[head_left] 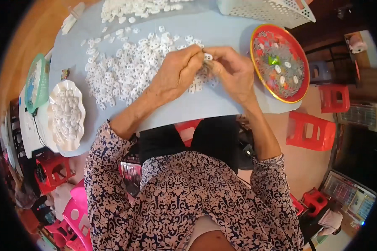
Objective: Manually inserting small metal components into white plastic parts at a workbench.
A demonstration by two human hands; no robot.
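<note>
Presently both hands meet above the middle of the desk, fingertips drawn together: the left hand and the right hand jointly pinch one small white plastic piece, which sits between the two sets of fingertips, just above the spread of like pieces. The piece is smooth, pale and roughly oblong; its long axis appears to run left to right across the view, though it is too small to confirm which end faces where. The loose white pieces lie scattered in a broad, uneven layer across the desk, partly under the hands, with a second heap at the far edge. The desk surface is a matte light-blue sheet. To the right stands a round red tray with a gold rim, holding fine grey metallic bits and a few white pieces. At the left rests a scalloped white dish filled with white pieces, beside a green mesh basket. A white perforated plastic basket sits at the far right edge. Red plastic stools stand on the tan floor beyond the desk. The sleeves are of dark floral fabric
</note>
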